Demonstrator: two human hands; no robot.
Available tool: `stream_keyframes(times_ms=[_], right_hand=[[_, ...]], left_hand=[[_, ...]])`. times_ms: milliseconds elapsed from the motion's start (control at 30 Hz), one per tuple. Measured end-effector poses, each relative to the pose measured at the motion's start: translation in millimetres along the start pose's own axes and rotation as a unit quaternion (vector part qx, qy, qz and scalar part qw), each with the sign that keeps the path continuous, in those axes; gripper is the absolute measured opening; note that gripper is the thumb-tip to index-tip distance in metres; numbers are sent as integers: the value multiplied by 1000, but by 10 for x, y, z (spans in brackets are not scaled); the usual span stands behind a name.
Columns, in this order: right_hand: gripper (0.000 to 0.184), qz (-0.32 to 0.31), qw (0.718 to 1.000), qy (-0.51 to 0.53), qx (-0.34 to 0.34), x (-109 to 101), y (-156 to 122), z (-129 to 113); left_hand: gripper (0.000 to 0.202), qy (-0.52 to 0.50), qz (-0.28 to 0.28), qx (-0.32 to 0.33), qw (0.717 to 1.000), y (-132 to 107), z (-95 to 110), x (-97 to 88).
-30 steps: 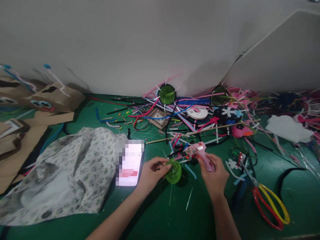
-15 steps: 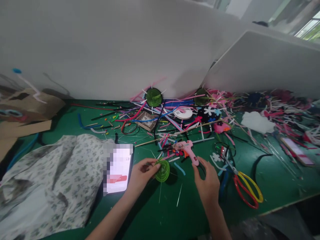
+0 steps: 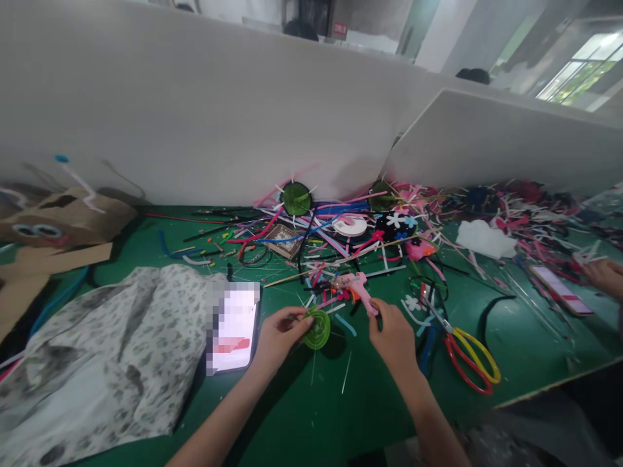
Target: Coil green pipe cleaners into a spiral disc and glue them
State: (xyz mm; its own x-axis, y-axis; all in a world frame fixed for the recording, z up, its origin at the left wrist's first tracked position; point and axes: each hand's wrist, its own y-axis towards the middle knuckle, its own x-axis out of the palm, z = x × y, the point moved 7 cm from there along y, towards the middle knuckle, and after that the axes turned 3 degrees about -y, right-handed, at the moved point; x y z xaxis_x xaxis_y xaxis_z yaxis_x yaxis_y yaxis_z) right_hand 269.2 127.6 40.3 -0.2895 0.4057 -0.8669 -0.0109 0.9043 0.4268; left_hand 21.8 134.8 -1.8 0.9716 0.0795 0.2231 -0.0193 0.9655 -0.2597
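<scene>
Left hand [image 3: 278,332] same as second ago: fingers pinched on green disc [image 3: 318,329], held just above green table [image 3: 292,415], beside phone [image 3: 232,327]; right hand [image 3: 393,332] has let pink glue gun [image 3: 357,288] down among scraps, fingers loosely curled, touching handle end; grip looks released; scissors [image 3: 467,353] right.

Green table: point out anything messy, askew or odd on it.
Messy: a tangle of coloured strips sprawls across the back of the green table. The pink glue gun lies tipped on its side among them, by the right hand. Scissors lie open.
</scene>
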Motion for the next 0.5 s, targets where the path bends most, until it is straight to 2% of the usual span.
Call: stream_keyframes(times_ms=[200, 367, 433, 500], right_hand=[[39, 33, 999, 29, 6, 15, -264, -147], [38, 73, 989, 128, 5, -150, -613, -456], [33, 65, 977, 199, 37, -199, -748, -564], [28, 38, 950, 290, 107, -189, -858, -603]], left_hand=[[36, 6, -9, 22, 1000, -28, 65, 10], [34, 8, -37, 41, 998, -45, 71, 48], [33, 9, -60, 44, 997, -56, 45, 96], [32, 14, -90, 42, 995, -82, 9, 166]])
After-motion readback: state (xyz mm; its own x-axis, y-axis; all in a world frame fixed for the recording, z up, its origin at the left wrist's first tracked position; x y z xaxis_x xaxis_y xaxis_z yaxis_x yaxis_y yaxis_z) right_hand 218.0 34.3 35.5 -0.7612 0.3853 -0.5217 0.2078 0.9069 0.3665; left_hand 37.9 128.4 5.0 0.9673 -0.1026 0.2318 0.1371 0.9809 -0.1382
